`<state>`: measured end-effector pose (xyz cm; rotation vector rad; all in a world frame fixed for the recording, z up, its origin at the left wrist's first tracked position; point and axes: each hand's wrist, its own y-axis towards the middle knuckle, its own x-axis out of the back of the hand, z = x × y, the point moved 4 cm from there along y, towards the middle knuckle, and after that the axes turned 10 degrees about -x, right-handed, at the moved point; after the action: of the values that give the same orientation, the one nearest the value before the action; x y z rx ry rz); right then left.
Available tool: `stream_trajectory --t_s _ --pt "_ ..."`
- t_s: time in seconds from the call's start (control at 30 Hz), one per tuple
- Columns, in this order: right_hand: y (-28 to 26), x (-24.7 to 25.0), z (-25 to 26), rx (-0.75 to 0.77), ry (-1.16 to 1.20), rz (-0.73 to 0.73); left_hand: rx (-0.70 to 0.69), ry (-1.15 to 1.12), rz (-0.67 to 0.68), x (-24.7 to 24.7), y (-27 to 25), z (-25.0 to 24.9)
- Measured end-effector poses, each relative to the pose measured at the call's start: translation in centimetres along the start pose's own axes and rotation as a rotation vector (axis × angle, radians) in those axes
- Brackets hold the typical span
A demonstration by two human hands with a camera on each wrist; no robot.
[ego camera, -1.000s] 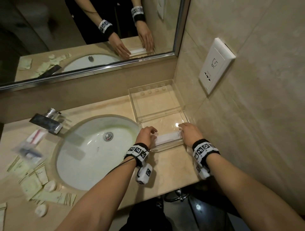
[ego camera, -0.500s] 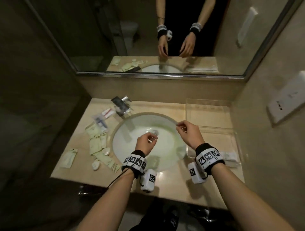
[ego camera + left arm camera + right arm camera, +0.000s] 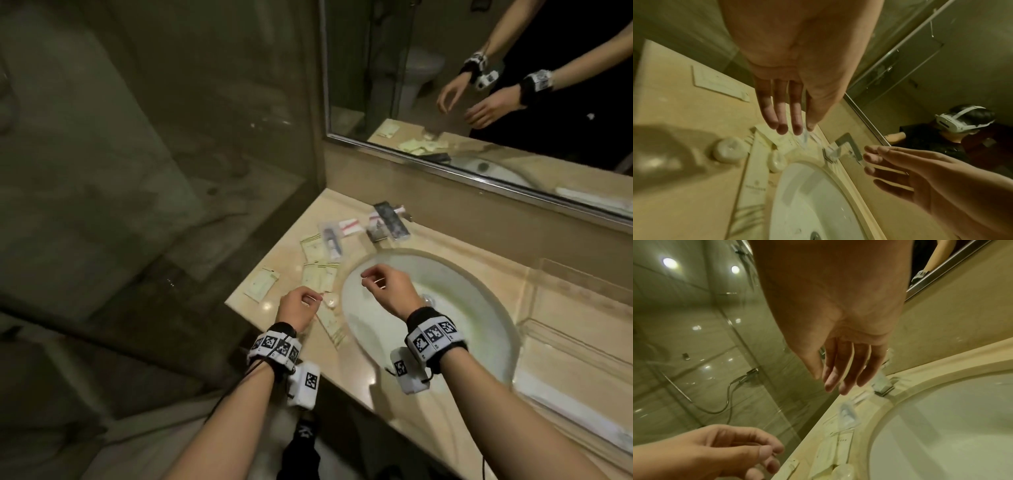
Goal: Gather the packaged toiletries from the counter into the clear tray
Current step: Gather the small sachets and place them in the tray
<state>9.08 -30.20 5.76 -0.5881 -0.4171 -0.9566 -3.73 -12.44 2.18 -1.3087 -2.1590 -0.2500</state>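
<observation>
Several pale green sachets (image 3: 320,275) lie on the counter left of the sink, with a small round soap (image 3: 331,301), a clear bag holding a dark item (image 3: 331,240) and a white packet with red print (image 3: 351,226). My left hand (image 3: 315,299) hovers empty over the front sachets, its fingers (image 3: 791,129) pointing down just above them. Over the basin's left rim, my right hand (image 3: 371,277) is empty too, fingers loose (image 3: 832,386). The clear tray (image 3: 548,265) stands right of the sink with a white packet (image 3: 575,414) in its near end.
The white sink (image 3: 445,308) fills the counter's middle, with a square chrome faucet (image 3: 390,221) behind it. A mirror (image 3: 445,85) runs along the back wall. A glass shower wall (image 3: 171,171) bounds the counter's left end. One sachet (image 3: 262,284) lies near that end.
Both hands left the tray, leaving the white packet in it, and crossed the sink leftward to the toiletries. The head view swung left with them.
</observation>
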Motion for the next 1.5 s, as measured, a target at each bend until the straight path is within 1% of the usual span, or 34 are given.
stream_trajectory --t_s 0.1,0.27,0.37,0.5,0.6,0.67,0.83,1.0,1.1,1.2,1.37,1.5 --pt "1.4 -3.3 1.6 -0.025 -0.009 0.040 0.033 -0.010 -0.005 2.2 1.3 3.1" --pt "3.6 -7.8 3.3 -0.094 -0.040 0.048 0.083 -0.007 0.029 5.0 3.8 7.6" --pt "5.0 -10.5 3.2 -0.184 -0.069 0.047 0.121 0.036 0.041 6.4 5.2 9.7" --pt "6.9 -13.8 2.1 -0.361 -0.128 0.015 0.125 0.192 -0.027 8.1 7.1 11.9" --pt "8.1 -15.2 1.6 -0.443 -0.270 -0.104 0.215 0.249 -0.074 9.0 8.0 13.5" --pt "8.6 -16.1 1.6 -0.471 -0.329 -0.147 0.262 0.266 -0.080 9.4 8.5 14.4" --pt "9.4 -17.7 1.3 -0.550 -0.381 -0.166 0.279 0.321 -0.024 9.2 9.4 15.3" --pt "10.0 -17.7 1.2 -0.590 -0.358 -0.158 0.289 0.381 0.036 8.7 10.3 15.4" --pt "10.2 -17.2 1.3 -0.583 -0.246 -0.108 0.281 0.360 0.029 8.9 10.5 15.2" --pt "10.2 -15.7 1.8 -0.524 0.008 -0.089 0.196 0.257 -0.046 9.5 11.1 13.4" --pt "8.6 -10.2 3.3 -0.385 0.385 -0.219 -0.013 0.023 -0.083 9.4 12.6 7.2" --pt "6.7 -4.4 2.2 -0.359 0.574 -0.352 -0.070 -0.224 -0.020 6.7 13.1 1.6"
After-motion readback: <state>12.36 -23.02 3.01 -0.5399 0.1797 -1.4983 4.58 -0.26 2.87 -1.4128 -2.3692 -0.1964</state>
